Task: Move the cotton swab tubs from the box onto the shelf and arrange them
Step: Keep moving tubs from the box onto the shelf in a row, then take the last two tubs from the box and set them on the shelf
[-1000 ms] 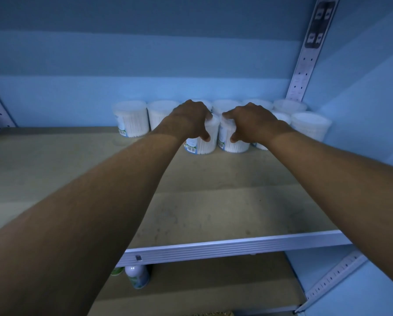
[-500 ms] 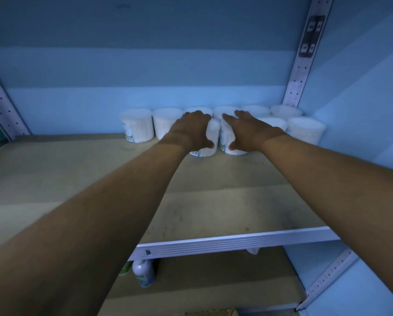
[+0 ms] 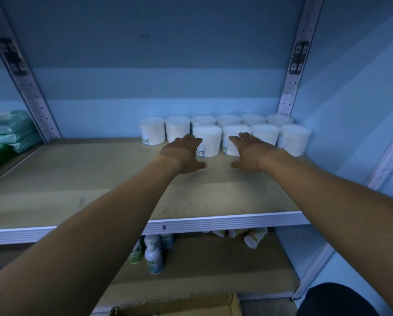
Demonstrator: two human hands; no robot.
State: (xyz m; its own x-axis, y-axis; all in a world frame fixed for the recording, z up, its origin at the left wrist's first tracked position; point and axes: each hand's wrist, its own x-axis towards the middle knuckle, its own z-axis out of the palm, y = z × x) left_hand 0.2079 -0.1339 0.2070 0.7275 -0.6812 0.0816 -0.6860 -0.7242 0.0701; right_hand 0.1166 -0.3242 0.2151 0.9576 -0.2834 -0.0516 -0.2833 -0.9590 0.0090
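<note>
**Tubs lined up at the back of the shelf, both hands free**

The left hand [image 3: 183, 153] and the right hand [image 3: 250, 153] were stretched out with straight fingers and held nothing. Just beyond their fingertips stood the tubs [image 3: 208, 142], two rows at the back of the shelf [image 3: 99, 179], toward the right-hand corner. The box [image 3: 179, 306] lay below the arms. The tubs looked light, stiff and smooth, so probably easy to push over; a grip around the side wall, thumb against fingers, seemed safest.
</note>
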